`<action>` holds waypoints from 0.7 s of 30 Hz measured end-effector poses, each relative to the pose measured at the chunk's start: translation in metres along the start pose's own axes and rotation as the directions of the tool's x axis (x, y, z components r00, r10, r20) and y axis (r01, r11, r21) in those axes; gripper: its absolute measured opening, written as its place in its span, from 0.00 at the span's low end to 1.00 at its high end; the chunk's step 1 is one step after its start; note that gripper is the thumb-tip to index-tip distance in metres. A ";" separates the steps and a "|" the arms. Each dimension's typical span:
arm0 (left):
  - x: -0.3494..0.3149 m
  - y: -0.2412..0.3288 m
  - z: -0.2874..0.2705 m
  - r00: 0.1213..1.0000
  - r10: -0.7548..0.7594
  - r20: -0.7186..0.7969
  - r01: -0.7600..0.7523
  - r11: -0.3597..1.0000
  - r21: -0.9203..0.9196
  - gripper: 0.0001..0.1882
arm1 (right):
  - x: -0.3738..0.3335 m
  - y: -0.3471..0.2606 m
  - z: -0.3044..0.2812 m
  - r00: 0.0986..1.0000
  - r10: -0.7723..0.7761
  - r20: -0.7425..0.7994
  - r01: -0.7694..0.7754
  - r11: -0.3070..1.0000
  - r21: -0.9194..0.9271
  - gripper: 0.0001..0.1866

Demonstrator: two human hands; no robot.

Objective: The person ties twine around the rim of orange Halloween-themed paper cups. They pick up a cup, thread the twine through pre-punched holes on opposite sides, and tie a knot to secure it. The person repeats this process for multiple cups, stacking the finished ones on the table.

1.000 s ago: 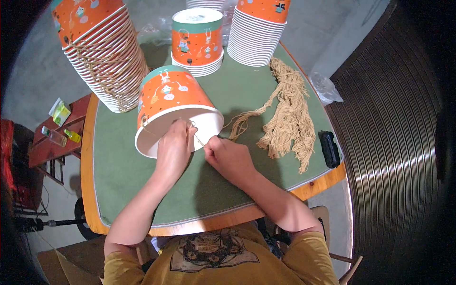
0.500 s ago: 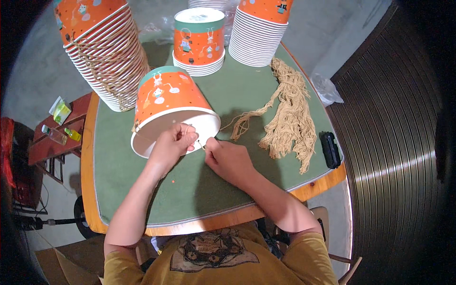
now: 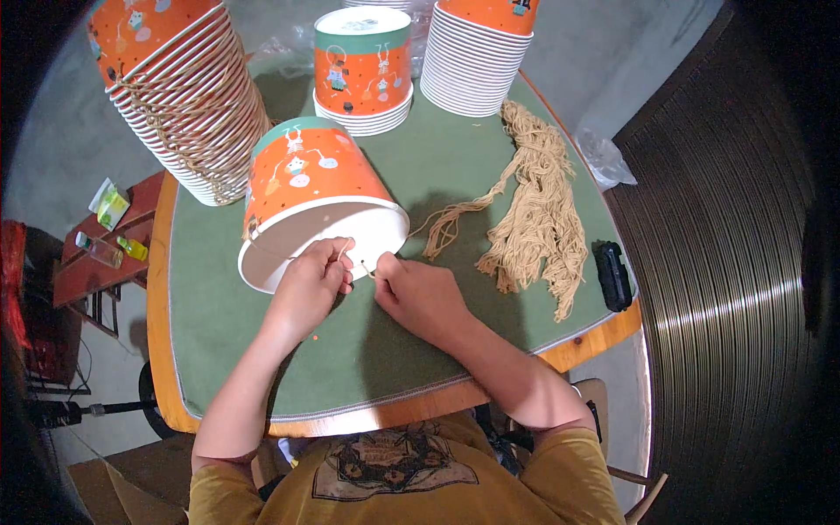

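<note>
An orange paper bucket (image 3: 306,179) with a green band and white rim lies tilted on the table, its mouth toward me. My left hand (image 3: 313,276) reaches into the mouth, fingers pinched on a thin tan cord (image 3: 344,251). Close to the rim's right side, my right hand (image 3: 416,293) is closed on a short stretch of the cord by a small hole in the bucket wall. Cord also shows at the bucket's left rim. To the right lies a loose bundle of tan cords (image 3: 538,210), with a few strands trailing toward the bucket.
A tall stack of nested buckets with cords (image 3: 188,114) leans at the back left. A shorter bucket stack (image 3: 363,74) and another tall stack (image 3: 477,61) stand behind. A black case (image 3: 612,276) sits at the right table edge. Small bottles (image 3: 101,249) rest on a red bench.
My left hand has shifted slightly left and down inside the bucket's mouth, its fingers still pinched. My right hand stays nearly in place. The view has shifted a little.
</note>
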State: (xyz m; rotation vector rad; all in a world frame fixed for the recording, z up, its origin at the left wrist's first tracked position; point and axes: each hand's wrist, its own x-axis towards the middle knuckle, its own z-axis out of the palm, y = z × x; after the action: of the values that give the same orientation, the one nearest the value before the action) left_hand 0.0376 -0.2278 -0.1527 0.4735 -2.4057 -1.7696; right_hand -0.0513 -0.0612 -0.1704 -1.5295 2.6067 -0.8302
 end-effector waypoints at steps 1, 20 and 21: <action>0.000 -0.002 -0.001 1.000 0.008 0.008 -0.008 1.000 -0.024 0.14 | 0.000 0.000 0.000 1.000 -0.005 -0.003 0.005 1.000 0.007 0.09; -0.009 0.018 0.003 0.981 0.191 0.036 -0.187 0.875 0.447 0.14 | 0.000 -0.001 -0.003 1.000 -0.017 -0.007 0.017 1.000 -0.008 0.10; -0.008 0.014 0.003 0.974 0.221 0.043 -0.214 0.851 0.480 0.15 | 0.000 -0.001 -0.002 1.000 -0.022 -0.013 0.022 1.000 -0.006 0.10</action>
State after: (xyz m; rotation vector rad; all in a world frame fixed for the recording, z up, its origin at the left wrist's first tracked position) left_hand 0.0418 -0.2188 -0.1396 0.2358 -2.7562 -1.0619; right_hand -0.0514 -0.0604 -0.1680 -1.5625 2.6085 -0.8376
